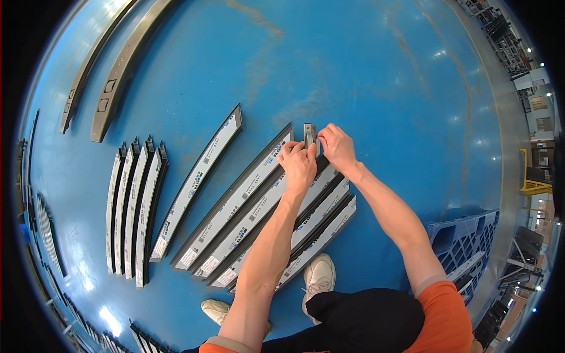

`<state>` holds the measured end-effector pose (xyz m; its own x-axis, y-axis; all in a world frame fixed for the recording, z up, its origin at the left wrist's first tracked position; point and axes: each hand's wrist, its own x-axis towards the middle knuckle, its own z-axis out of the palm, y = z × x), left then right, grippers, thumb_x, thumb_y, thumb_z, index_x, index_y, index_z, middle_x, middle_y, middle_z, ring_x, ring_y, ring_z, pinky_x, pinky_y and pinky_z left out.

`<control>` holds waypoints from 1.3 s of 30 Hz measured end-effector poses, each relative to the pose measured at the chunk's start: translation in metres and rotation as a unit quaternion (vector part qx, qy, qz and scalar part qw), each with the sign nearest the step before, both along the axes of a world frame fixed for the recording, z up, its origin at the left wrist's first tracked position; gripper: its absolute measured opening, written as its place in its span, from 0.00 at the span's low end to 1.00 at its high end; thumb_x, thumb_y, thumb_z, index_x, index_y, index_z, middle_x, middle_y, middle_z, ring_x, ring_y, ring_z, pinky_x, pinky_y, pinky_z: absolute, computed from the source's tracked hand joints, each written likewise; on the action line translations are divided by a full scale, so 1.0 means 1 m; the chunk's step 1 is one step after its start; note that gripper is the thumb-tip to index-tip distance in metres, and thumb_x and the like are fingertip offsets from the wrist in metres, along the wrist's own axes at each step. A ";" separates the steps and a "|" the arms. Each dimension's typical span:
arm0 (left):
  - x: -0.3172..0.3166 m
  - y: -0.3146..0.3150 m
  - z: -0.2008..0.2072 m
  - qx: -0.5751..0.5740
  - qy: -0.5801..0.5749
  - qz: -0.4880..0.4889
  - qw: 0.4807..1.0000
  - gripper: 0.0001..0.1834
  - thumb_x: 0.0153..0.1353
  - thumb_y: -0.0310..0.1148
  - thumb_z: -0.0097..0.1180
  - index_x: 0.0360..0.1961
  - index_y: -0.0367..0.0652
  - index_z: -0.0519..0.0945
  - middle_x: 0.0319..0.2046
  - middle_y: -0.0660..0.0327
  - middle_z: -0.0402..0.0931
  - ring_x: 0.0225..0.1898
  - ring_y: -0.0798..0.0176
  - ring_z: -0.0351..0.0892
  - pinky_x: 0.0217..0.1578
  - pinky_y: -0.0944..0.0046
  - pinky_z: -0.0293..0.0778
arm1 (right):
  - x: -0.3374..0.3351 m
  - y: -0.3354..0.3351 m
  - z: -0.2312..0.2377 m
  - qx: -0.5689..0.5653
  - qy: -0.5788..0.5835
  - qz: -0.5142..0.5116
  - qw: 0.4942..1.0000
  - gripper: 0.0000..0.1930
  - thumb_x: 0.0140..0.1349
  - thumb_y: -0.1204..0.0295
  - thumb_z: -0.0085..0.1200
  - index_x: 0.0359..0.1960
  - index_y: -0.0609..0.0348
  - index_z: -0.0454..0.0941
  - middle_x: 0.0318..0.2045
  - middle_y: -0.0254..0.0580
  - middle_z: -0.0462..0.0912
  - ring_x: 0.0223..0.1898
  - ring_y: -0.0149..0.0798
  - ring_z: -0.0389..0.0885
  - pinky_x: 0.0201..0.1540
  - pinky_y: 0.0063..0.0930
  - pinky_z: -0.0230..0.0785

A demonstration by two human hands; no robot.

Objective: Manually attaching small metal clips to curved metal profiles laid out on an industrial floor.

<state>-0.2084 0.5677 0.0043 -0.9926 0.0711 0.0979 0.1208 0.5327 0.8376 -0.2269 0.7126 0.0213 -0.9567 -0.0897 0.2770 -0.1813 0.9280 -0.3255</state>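
Both hands are at the far end of a row of dark metal profiles (247,188) covered with printed whitish film. Between my hands stands a small grey metal piece (309,133), short and channel-like, at the end of one profile. My left hand (299,163) is closed, its fingertips gripping the near part of this piece. My right hand (338,147) pinches close to the piece's right side; what lies between its fingertips is hidden. Left of the row, a single filmed profile (200,176) lies apart on the blue floor.
Several narrower curved profiles (144,212) lie side by side at the left. Two long brownish beams (120,73) rest at the far left. A blue plastic pallet (465,235) is at the right. My shoes (319,282) stand close to the row's near end.
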 end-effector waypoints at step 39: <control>0.052 0.035 0.002 -0.066 0.028 -0.049 0.996 0.26 0.72 0.43 0.49 0.21 0.41 0.87 0.66 0.60 0.74 0.73 0.48 0.55 0.64 0.47 0.49 | 0.084 0.032 0.006 -0.194 -0.038 -0.119 0.973 0.03 0.61 0.75 0.62 0.35 0.57 0.82 0.33 0.35 0.81 0.25 0.40 0.76 0.32 0.33 0.70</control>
<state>-0.1560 0.6028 0.0067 -0.9733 0.1842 0.1368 0.2232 0.6215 0.7509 -0.1433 0.7444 0.0275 -0.9564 0.2347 0.1740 0.0622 0.7455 -0.6636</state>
